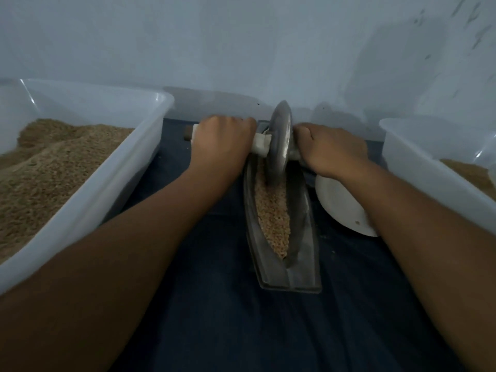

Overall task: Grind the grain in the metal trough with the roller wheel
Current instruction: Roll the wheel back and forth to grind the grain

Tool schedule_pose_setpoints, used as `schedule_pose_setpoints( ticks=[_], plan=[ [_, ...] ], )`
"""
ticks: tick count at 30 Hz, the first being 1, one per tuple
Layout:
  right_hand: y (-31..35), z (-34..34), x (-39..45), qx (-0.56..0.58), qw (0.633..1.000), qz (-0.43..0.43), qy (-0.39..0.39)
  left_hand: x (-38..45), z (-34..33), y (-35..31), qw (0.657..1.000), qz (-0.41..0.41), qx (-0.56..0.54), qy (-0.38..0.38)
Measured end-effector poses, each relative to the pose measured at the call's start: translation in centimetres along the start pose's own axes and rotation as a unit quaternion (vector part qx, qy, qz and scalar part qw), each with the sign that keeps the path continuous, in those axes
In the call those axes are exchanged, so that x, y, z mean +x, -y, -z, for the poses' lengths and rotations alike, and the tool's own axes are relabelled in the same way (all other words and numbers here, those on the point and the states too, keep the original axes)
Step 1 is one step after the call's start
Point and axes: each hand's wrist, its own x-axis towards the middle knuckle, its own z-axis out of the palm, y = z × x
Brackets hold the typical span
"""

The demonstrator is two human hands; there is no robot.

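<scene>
A narrow boat-shaped metal trough (308,237) lies lengthwise on the dark blue cloth in the middle, with tan grain (271,208) along its groove. A grey metal roller wheel (280,140) stands upright in the far part of the trough, its rim down in the grain. A handle (261,146) wrapped in white cloth runs through the wheel's hub to both sides. My left hand (222,140) grips the handle left of the wheel. My right hand (328,149) grips it just right of the wheel. Both arms are stretched forward.
A large translucent plastic tub (150,124) heaped with tan grain stands at the left. A second translucent tub (418,157) holding some grain stands at the right. A white plate (338,205) lies between the trough and the right tub. A pale wall rises close behind.
</scene>
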Motion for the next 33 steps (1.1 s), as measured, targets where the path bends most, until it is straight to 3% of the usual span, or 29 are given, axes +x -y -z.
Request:
schedule_pose_setpoints(
  ticks=[9, 19, 25, 29, 33],
  plan=[
    [0.1, -0.1, -3.2, -0.011, 1.0, 0.0, -0.029, -2.0, 1.3, -0.3, 0.998, 0.002, 0.059, -0.032],
    [1.5, 1.7, -10.5, 0.031, 0.987, 0.029, -0.157, -6.6, 4.6, 0.2, 0.999, -0.01, -0.052, -0.005],
    [1.4, 2.4, -12.4, 0.061, 0.986, 0.027, -0.154, -8.1, 5.8, 0.2, 0.999, -0.02, -0.029, 0.002],
    [1.8, 1.9, -11.2, 0.026, 0.98, 0.055, -0.19, -8.0, 4.9, 0.3, 0.999, -0.009, -0.029, 0.025],
    [1.5, 0.7, -8.0, -0.013, 0.985, 0.059, -0.164, -6.1, 3.3, 0.3, 0.999, -0.001, -0.033, 0.026]
  ],
)
